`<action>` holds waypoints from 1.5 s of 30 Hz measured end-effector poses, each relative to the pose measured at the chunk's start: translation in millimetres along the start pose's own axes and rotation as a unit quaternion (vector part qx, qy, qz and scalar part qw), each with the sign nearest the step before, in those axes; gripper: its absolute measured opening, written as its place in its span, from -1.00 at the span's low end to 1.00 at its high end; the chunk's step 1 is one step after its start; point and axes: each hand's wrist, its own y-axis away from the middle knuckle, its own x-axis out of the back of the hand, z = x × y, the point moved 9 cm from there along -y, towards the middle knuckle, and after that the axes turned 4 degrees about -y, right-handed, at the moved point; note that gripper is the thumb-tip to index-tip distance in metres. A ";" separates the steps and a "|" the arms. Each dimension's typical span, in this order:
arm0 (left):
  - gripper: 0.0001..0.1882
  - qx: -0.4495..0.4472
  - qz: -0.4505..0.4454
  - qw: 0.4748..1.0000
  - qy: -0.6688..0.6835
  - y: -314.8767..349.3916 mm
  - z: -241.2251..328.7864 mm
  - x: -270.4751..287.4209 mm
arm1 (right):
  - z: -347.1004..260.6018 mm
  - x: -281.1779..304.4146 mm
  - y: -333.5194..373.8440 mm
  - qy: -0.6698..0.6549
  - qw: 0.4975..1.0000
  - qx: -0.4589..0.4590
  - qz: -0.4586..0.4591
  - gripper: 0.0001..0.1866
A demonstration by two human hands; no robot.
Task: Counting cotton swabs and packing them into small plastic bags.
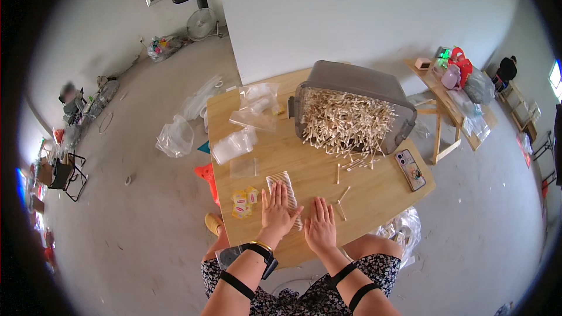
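The left hand point(277, 209) is lying flat and open, palm down, fingers spread, pressing on the near end of a clear packet of cotton swabs point(284, 194) that is stretching away from the fingertips toward the far side of the wooden table point(386, 196). The right hand point(321, 226) is resting just beside it, also flat and released, palm on the tabletop, its thumb side touching or nearly touching the packet's near corner; it is grasping nothing.

Just left of the left hand, a few small yellow sachets point(244, 202) are lying in a loose cluster. Just right of the right hand's fingertips, two or three loose cotton swabs point(342, 202) are lying on the wood. Farther beyond both hands, a grey plastic bin point(357, 82) is tipped on its side with its mouth facing the person, and a heap of wooden-stemmed cotton swabs point(342, 122) is spilling out of it onto the table. Beyond the left hand and to its left, clear plastic bags point(244, 126) are lying stacked. Well off to the right of the right hand, a smartphone point(410, 169) is lying near the table's edge.
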 end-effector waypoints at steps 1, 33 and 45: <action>-0.04 -0.001 0.014 1.000 -0.005 1.1 1.3 1.9 | -0.5 1.7 0.4 -0.008 1.000 0.001 0.005 -0.39; -0.05 -0.089 0.042 0.994 0.039 91.8 44.5 -13.3 | 8.2 -5.0 -0.9 0.018 0.999 0.005 0.033 -0.36; -0.09 -0.086 0.015 0.996 0.008 83.7 46.9 -20.1 | 23.3 7.4 1.0 -0.153 0.986 -0.002 0.061 -0.33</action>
